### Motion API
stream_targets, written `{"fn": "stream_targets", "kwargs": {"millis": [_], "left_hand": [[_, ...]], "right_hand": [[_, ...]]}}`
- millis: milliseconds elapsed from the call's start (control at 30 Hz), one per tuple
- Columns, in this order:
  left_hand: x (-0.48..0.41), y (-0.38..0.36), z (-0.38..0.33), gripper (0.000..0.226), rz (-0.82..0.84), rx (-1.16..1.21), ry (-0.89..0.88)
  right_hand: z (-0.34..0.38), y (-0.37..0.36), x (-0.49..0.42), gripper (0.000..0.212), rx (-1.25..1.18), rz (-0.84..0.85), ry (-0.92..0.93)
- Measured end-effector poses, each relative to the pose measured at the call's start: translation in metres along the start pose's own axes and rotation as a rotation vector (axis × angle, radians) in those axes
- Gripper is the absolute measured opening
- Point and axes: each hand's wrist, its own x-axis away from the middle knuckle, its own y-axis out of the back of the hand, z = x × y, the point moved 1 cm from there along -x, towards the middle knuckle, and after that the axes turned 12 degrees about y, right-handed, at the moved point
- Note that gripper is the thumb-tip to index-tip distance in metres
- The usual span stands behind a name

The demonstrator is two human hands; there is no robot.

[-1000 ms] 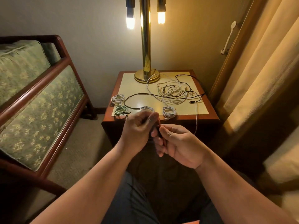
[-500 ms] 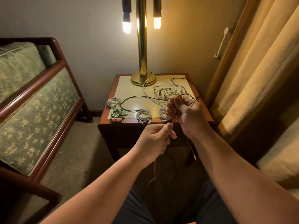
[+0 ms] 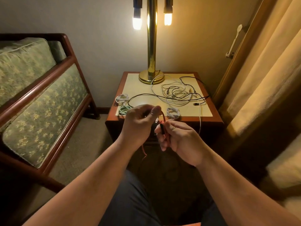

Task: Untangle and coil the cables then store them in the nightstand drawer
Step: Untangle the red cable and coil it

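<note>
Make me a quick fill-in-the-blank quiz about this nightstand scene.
1. Both hands hold a cable coloured ____.
2. The lamp has ____ lit bulbs.
3. The tangled pile lies on the nightstand, ____ of the lamp base.
4. The coil beside the left hand is ____.

Answers: red; two; right; green

Head-worn view, forward-down, close above hands (image 3: 160, 131)

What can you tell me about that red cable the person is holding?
The red cable is thin and looks flexible. It arcs from under the left hand thumb down into the right hand, whose fingers pinch it along with a dark connector end. Another stretch hangs loose below the left hand toward the floor. It is held in front of the nightstand, not resting on it.
</note>
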Motion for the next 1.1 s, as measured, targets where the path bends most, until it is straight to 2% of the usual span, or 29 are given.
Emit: {"fn": "stream_targets", "kwargs": {"millis": [167,333,467,600,700,767,900,1033,1100], "left_hand": [[0.003,-0.008,0.013,0.02,0.114,0.272,0.115],[0.014,-0.038,0.017,0.036,0.286,0.345,0.413],[0.016,-0.04,0.01,0.033,0.399,0.319,0.476],[0.014,-0.03,0.001,0.034,0.423,0.308,0.446],[0.009,-0.015,-0.008,0.032,0.43,0.375,0.374],[0.003,-0.002,-0.013,0.03,0.424,0.406,0.324],[-0.005,0.017,-0.01,0.03,0.368,0.384,0.279],[-0.008,0.014,0.005,0.032,0.317,0.354,0.315],[-0.007,0.007,0.015,0.033,0.346,0.371,0.351]], "right_hand": [[0.02,-0.008,-0.001,0.025,-0.129,-0.037,0.091],[0.042,0.008,-0.026,0.024,-0.253,-0.141,0.203],[0.041,0.024,-0.043,0.023,-0.138,-0.268,0.236],[0.023,0.035,-0.051,0.02,0.105,-0.352,0.211],[0.007,0.034,-0.046,0.025,0.273,-0.293,0.146],[-0.005,0.027,-0.037,0.031,0.279,-0.209,0.096],[-0.02,0.003,-0.011,0.037,0.131,-0.127,0.012],[-0.015,-0.017,0.009,0.038,-0.006,-0.054,0.022],[-0.006,-0.023,0.013,0.035,-0.115,-0.025,0.034]]}}
